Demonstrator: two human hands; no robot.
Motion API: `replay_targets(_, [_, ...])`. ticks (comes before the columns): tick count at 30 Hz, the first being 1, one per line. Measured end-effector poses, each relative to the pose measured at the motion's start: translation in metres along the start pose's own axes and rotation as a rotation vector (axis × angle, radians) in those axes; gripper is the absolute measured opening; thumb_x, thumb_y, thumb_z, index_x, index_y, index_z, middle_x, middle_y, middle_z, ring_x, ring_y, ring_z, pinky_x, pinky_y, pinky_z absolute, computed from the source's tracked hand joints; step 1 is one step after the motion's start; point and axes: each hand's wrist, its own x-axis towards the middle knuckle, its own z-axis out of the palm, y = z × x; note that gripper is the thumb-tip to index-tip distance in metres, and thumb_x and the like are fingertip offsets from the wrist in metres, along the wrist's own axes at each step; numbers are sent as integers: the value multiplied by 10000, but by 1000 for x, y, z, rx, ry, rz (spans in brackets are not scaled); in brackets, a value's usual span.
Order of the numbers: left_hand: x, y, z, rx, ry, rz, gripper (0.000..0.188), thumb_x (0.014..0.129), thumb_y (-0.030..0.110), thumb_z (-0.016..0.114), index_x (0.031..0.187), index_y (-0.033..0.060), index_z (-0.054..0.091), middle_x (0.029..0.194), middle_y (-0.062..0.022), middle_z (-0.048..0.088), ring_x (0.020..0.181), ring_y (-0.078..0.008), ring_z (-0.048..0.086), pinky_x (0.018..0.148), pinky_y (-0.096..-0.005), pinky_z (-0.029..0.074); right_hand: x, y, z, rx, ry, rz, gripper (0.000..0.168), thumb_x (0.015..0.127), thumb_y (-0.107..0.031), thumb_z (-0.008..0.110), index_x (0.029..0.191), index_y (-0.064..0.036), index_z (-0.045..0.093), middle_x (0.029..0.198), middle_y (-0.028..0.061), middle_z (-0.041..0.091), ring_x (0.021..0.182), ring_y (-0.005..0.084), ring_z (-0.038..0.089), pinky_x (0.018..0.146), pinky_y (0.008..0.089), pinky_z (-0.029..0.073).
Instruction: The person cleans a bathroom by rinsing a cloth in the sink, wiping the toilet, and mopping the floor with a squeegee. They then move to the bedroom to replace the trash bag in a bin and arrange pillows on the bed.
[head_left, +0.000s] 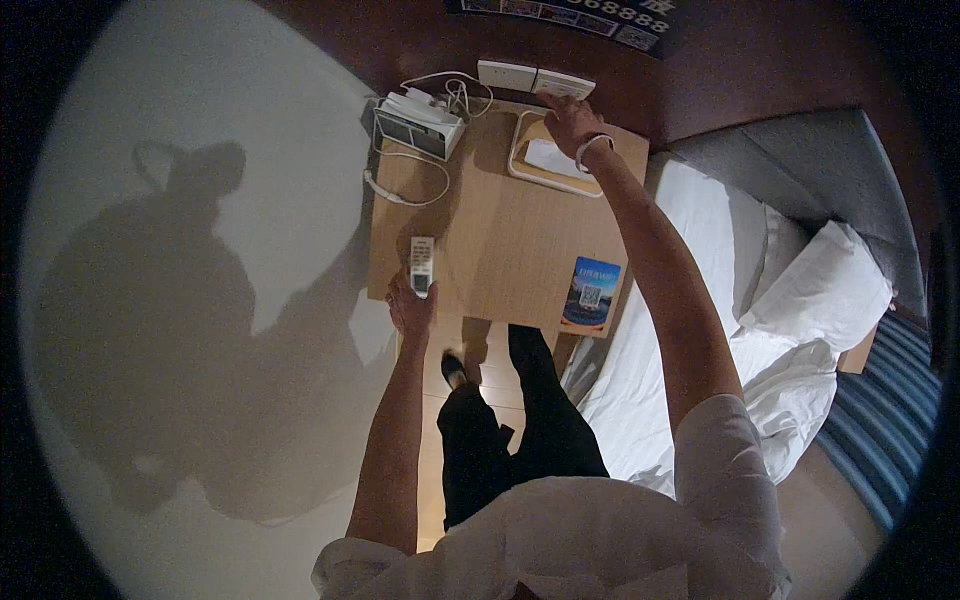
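My left hand (410, 306) grips the lower end of a white remote control (421, 262) at the bedside table's front left. The remote's buttons face up; whether it rests on the wood cannot be told. My right hand (573, 123) reaches over a white-rimmed tray (517, 166) with its fingers at the right-hand wall plate (566, 82). They hold nothing, and whether they press the plate is unclear. White paper (551, 156) lies in the tray under that hand. A pale band circles my right wrist.
On the wooden bedside table (495, 247) stand a white box-shaped device (424, 124) with a looped cable (409, 201) and a blue printed card (592, 294). Another wall plate (506, 76) is at the back. A bed with white pillows (821, 289) adjoins the right; a pale wall (300, 112) bounds the left.
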Motion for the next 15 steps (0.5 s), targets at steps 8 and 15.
replay_targets(8, [43,46,-9,24,-13,253,693,711,67,699,1341,130,419,1202,-127,477,1095,-330,471,934,-453,400,67,39,40,90,-134,102,391,922,-239,378,1250,-247,589,1258,103,597,1127,295,579,1003,481,406])
replay_targets(15, [82,32,-21,218,-39,743,545,713,-10,583,1234,140,541,1141,-57,503,1095,-257,474,938,-410,391,17,97,32,-111,-158,-9,381,896,-419,517,913,-68,663,941,178,668,947,354,624,829,442,491])
